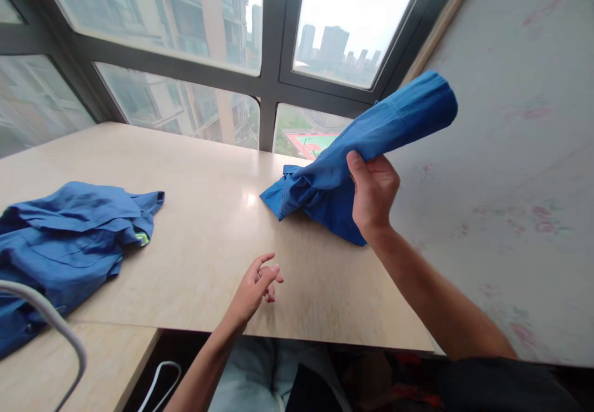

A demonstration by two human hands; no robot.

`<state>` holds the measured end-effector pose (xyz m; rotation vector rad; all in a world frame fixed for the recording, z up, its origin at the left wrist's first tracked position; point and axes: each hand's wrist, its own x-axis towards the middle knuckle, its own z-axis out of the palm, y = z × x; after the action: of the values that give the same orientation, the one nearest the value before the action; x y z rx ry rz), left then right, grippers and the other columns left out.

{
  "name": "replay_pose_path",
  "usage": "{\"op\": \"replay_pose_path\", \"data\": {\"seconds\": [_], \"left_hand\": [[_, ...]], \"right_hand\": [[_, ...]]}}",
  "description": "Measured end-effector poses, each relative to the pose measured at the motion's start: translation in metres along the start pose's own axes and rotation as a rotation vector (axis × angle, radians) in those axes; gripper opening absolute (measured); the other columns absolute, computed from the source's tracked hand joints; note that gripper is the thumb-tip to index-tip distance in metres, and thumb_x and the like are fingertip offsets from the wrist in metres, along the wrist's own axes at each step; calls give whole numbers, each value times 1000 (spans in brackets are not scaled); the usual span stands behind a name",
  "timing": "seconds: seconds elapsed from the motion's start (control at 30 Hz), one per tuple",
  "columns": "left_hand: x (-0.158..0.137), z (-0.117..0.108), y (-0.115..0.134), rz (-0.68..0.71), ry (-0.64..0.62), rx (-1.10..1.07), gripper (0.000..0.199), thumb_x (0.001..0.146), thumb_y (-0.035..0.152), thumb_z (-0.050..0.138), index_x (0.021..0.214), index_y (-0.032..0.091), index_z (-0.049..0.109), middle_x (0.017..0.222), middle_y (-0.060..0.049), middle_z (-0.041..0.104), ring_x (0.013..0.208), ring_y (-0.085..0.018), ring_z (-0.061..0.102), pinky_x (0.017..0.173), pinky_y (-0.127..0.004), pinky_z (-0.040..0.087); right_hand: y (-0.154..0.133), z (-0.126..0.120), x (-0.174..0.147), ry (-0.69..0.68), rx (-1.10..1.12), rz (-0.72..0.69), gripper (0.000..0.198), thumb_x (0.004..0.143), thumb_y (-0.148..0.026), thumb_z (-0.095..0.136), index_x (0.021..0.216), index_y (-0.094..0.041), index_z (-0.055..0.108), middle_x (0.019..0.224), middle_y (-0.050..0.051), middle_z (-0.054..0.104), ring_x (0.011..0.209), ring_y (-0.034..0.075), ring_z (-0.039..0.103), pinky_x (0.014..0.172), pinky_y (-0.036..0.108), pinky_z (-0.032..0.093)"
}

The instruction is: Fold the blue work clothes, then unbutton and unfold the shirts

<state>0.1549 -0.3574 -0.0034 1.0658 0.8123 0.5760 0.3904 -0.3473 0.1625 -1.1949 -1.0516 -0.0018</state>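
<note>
My right hand (374, 192) grips a blue garment (343, 143), thumb on top and fingers curled beneath. One long tubular part of it, like a sleeve or trouser leg, is raised and slants up to the right against the wall. Its bunched lower part rests on the pale tabletop (208, 226) near the window. Over the front of the tabletop, my left hand (260, 285) is empty, its fingers loosely bent and apart. Another blue garment (74, 232), with a small yellow-green strip, lies crumpled at the left.
A window with dark frames (271, 59) borders the tabletop at the back. On the right stands a wall (501, 171) with a faint floral pattern. A curved grey tube (55, 319) crosses the lower left, and a white cable (160, 381) hangs below the table edge.
</note>
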Motion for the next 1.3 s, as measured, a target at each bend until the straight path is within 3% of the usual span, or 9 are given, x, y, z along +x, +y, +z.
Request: {"op": "replay_pose_path", "data": {"seconds": [0.2,0.3,0.57,0.67,0.77,0.87,0.97,1.13,1.3], "left_hand": [[-19,-3,16,-173,-228,-713,78,85,70,50,140,17,34,136,-22,54,113,-34,62,84,-50,54],[-21,-3,8,-200,-195,-690,66,87,59,56,137,16,43,128,-18,61,108,-31,65,87,-49,54],[-15,13,-9,-162,-57,-372,42,60,30,82,95,12,68,82,-6,71,72,-17,65,67,-26,51],[-14,14,-13,-40,83,-205,32,53,33,81,74,14,66,64,-1,65,63,-15,59,61,-25,47],[-20,16,-17,91,201,-16,29,56,39,77,65,16,61,58,1,62,62,-16,58,59,-25,46],[-33,20,-19,-3,52,117,33,63,46,73,64,17,58,52,1,58,48,-15,54,48,-25,41],[-41,21,-20,-49,-13,175,38,67,53,70,68,17,58,45,2,54,38,-15,50,42,-25,36],[-34,5,-19,10,311,-70,36,62,47,73,70,17,56,47,6,51,41,-10,44,44,-22,35],[-20,-18,-10,115,574,-233,41,56,40,77,83,15,60,62,3,59,56,-12,53,56,-24,43]], "right_hand": [[18,-9,-204,-196,-4,588,32,77,-48,72,93,-20,72,100,10,74,96,29,67,91,46,53],[34,-21,-248,-383,43,763,38,72,-48,74,99,-20,72,107,11,73,104,33,66,98,52,49],[-12,-64,-194,-1089,147,879,24,80,-27,64,99,-15,70,93,4,72,87,21,67,81,32,53],[-17,-82,-155,-1091,39,929,20,82,-30,60,87,-13,69,68,4,69,63,17,64,61,27,52],[-4,-83,-123,-760,-16,726,27,84,-33,57,98,-14,69,64,3,66,58,15,61,57,26,50],[17,-66,-103,-619,-90,434,34,82,-20,53,113,-16,66,87,6,73,79,18,67,74,32,55],[39,-45,-97,-878,-229,124,67,69,-1,45,132,-20,59,118,8,70,114,21,62,100,41,48],[71,-28,-106,-1335,-497,-142,78,65,7,42,134,-26,59,135,7,61,138,25,42,117,58,20],[86,-42,-108,-1195,-646,-355,36,77,-2,52,91,-25,76,105,5,71,119,25,57,116,56,22]]}}
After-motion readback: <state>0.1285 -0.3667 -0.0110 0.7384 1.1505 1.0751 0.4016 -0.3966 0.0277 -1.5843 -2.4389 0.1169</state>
